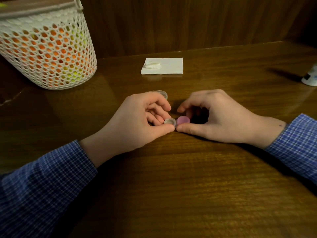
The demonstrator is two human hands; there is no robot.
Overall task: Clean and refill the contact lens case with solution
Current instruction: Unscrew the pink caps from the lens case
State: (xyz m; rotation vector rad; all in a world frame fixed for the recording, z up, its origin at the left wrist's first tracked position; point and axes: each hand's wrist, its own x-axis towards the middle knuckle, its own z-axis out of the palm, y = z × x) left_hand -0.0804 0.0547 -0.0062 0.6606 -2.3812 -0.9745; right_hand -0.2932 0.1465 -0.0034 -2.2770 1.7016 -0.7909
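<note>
Contact lens case (pixel 176 121) held just above the tabletop (pixel 188 177), near centre. Left hand (pixel 137 117) pinches the open clear well; right hand (pixel 217 117) has thumb and fingers curled round the pink cap (pixel 183 120). Judged light, rigid, slick plastic; best taken by well rims and cap edge. A clear cap-like piece (pixel 162 93) lies behind the left hand. Farther: napkin (pixel 169 66), solution bottle (pixel 310 78) far right, mesh basket (pixel 48 48) far left.

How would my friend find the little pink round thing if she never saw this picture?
Start at the brown wooden table and find the two hands meeting in the middle. Between the left hand and the right hand sits a tiny contact lens case. The pink cap is its right half; the left half is clear.
</note>
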